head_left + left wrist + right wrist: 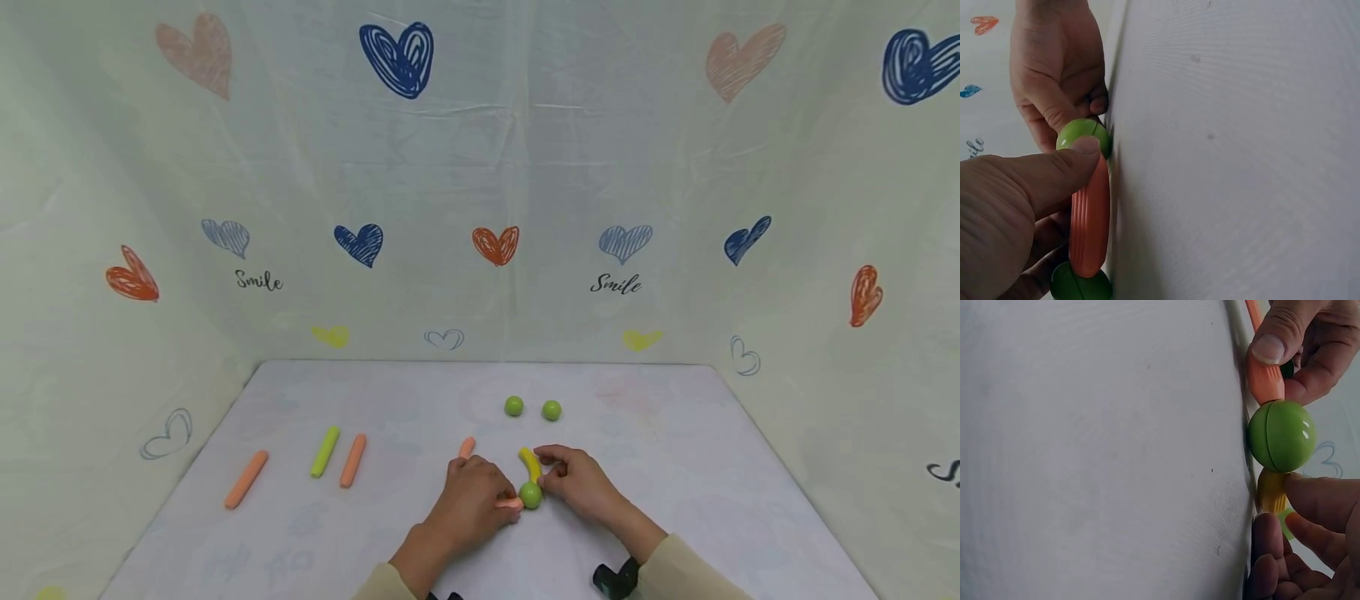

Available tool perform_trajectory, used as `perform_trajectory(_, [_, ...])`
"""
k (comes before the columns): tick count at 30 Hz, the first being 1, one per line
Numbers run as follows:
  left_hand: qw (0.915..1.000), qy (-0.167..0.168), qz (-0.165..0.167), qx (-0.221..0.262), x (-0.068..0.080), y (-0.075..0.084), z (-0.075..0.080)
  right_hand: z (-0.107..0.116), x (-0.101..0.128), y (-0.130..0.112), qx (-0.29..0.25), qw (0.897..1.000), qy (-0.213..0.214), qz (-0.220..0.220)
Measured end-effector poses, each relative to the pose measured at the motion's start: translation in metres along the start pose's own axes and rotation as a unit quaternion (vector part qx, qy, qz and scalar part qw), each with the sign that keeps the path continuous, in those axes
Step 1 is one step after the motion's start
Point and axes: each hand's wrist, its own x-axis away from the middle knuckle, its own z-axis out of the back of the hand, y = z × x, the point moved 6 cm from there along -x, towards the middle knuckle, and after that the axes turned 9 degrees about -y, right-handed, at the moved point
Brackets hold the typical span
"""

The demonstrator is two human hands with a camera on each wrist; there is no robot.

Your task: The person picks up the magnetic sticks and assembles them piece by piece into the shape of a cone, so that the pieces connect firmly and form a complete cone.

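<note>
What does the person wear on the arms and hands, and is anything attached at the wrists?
Both hands, left hand and right hand, are bare, with no gloves or rings visible. Pale beige long sleeves reach to the wrists. A small black device sits at the right wrist; another dark piece shows by the left.

Both forearms are reaching forward over the table, converging near its middle. The left hand is curling its fingers downward in a pinch, and the right hand is pinching too, thumb opposing fingertips.
</note>
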Motion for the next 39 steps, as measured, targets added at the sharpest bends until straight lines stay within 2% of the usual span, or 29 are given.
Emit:
perform_trajectory(5, [0.9998, 0.019, -0.007, -0.002, 0.004, -0.002, 0.004, -0.002, 0.003, 0.0, 0.014, 1.0, 0.022, -0.003])
perform_trajectory(11, [0.9967, 0.058, 0.026, 0.051, 0.016, -0.019, 0.012, -0.007, 0.011, -0.001, 0.022, 0.999, 0.021, 0.011])
perform_trajectory(15, [0.9949, 0.073, 0.054, 0.045, 0.021, -0.03, 0.014, -0.012, 0.015, -0.004, 0.039, 0.998, 0.0, 0.045])
perform_trajectory(19, [0.9934, 0.066, 0.078, 0.053, 0.022, -0.035, 0.012, -0.016, 0.017, -0.007, 0.069, 0.995, -0.01, 0.077])
perform_trajectory(23, [0.993, 0.057, 0.079, 0.066, 0.023, -0.036, 0.011, -0.018, 0.018, -0.011, 0.09, 0.992, -0.007, 0.091])
perform_trajectory(29, [0.994, 0.043, 0.072, 0.07, 0.025, -0.032, 0.014, -0.018, 0.019, -0.014, 0.107, 0.99, -0.001, 0.087])
perform_trajectory(35, [0.9934, 0.005, 0.085, 0.076, 0.025, -0.029, 0.014, -0.017, 0.019, -0.016, 0.116, 0.989, 0.004, 0.089])
perform_trajectory(39, [0.9928, -0.001, 0.09, 0.079, 0.026, -0.029, 0.014, -0.018, 0.019, -0.016, 0.118, 0.989, 0.004, 0.091])
